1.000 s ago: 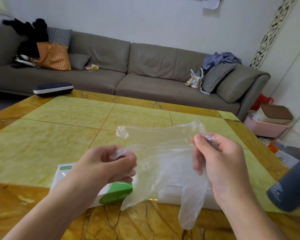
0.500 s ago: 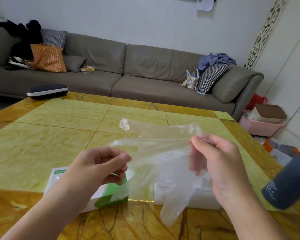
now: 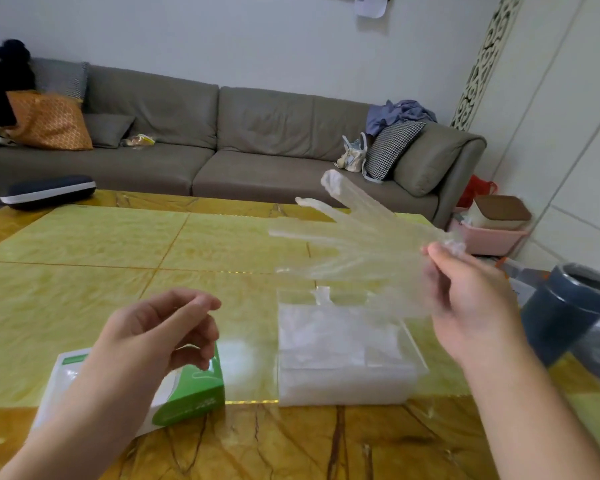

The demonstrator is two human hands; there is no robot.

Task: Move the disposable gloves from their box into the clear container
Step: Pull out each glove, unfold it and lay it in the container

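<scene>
A thin clear disposable glove (image 3: pixel 354 244) hangs in the air above the table, its fingers spread to the upper left. My right hand (image 3: pixel 471 299) pinches its cuff between thumb and fingers. My left hand (image 3: pixel 163 334) holds nothing; its fingers are loosely curled above the white and green glove box (image 3: pixel 187 396), which lies flat near the table's front edge. The clear container (image 3: pixel 347 348) stands to the right of the box, below the glove, with several pale gloves piled inside.
A dark blue tumbler (image 3: pixel 565 313) stands at the right, close to my right wrist. A dark case (image 3: pixel 47 192) lies at the yellow marble table's (image 3: pixel 84 258) far left edge. Behind the table runs a grey sofa (image 3: pixel 222 133).
My left hand has let go of the glove and dropped toward the box. My right hand has flicked the glove up, so it now spreads out to the upper left.
</scene>
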